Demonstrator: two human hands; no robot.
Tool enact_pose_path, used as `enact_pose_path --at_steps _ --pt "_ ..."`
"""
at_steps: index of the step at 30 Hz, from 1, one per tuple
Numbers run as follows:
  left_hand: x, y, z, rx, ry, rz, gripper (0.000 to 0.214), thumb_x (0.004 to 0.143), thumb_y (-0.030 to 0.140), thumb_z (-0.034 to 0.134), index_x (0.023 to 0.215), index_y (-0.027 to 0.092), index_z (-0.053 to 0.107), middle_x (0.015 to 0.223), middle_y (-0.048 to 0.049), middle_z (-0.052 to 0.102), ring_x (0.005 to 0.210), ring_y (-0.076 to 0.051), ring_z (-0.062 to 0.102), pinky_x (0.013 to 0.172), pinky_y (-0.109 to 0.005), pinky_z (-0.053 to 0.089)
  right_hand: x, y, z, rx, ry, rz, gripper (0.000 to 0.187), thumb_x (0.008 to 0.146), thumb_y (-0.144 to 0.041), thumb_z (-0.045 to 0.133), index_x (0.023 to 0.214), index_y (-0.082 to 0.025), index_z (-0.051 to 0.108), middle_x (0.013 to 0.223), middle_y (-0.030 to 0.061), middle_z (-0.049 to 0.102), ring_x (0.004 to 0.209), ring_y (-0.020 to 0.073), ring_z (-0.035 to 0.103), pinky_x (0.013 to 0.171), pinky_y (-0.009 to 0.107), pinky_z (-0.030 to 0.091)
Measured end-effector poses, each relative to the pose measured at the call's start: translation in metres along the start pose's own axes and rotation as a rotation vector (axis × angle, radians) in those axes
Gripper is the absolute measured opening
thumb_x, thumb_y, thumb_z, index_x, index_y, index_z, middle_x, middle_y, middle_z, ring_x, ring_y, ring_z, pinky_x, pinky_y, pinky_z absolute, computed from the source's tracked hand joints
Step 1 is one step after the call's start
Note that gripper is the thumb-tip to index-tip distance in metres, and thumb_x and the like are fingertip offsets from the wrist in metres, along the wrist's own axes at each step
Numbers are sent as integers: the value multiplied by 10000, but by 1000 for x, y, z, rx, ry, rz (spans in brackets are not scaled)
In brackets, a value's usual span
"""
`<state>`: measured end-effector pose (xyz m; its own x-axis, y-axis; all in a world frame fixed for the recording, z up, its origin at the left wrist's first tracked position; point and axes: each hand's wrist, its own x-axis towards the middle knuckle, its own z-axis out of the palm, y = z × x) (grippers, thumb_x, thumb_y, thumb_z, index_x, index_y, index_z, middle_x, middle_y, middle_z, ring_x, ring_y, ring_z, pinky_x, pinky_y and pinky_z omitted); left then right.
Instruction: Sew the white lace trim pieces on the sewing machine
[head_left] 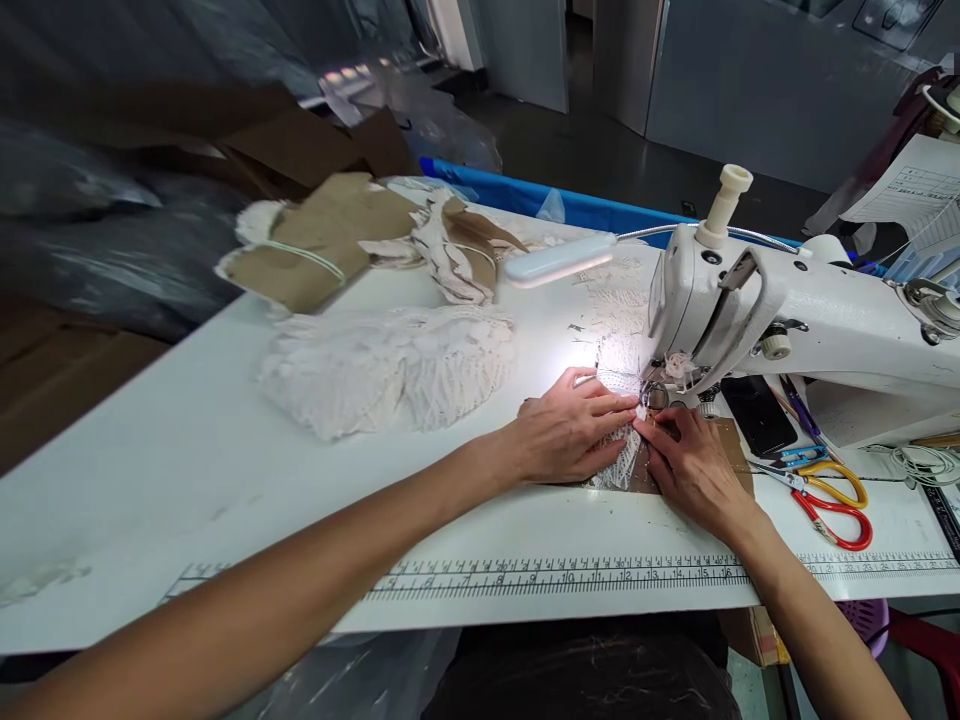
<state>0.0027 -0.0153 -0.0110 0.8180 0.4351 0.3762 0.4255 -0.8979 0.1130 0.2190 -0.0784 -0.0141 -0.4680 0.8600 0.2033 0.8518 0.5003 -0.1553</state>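
Note:
My left hand [574, 430] lies flat, fingers stretched out, pressing a white lace piece [619, 365] onto the table in front of the presser foot [658, 392] of a white sewing machine [795, 310]. My right hand [694, 465] rests beside it, fingertips pinched on the lace edge over a brown card piece [731, 445] close to the needle. The lace runs under the foot and away behind it.
A heap of white lace [390, 365] lies left of the hands, with brown card and lace bundles [330, 240] behind it. A lamp head [559, 262] shines on the work. Red and yellow scissors [832, 500], a phone [757, 412] and a printed ruler [570, 578] sit along the table.

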Motion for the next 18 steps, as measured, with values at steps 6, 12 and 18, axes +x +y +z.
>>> enact_pose_path --at_steps 6,12,18 --pt "2 0 -1 51 -58 -27 313 970 285 430 1179 179 637 1286 -104 661 984 -256 636 976 -516 402 3 -1 -1 -26 -30 25 382 938 -190 498 1311 -199 578 1129 147 548 1029 298 507 855 442 470" --pt "5 6 0 138 -45 -51 334 1003 307 383 1104 135 650 1276 -111 659 952 -254 632 914 -465 426 8 1 1 -25 -49 44 383 957 -212 491 1334 -224 550 1124 139 542 993 283 506 837 419 481" --pt "9 9 1 192 -46 -86 360 1014 304 356 1131 133 649 1251 -121 661 963 -246 617 891 -444 440 7 3 3 17 -25 49 382 979 -232 424 1341 -186 537 1107 156 540 965 278 521 839 447 502"
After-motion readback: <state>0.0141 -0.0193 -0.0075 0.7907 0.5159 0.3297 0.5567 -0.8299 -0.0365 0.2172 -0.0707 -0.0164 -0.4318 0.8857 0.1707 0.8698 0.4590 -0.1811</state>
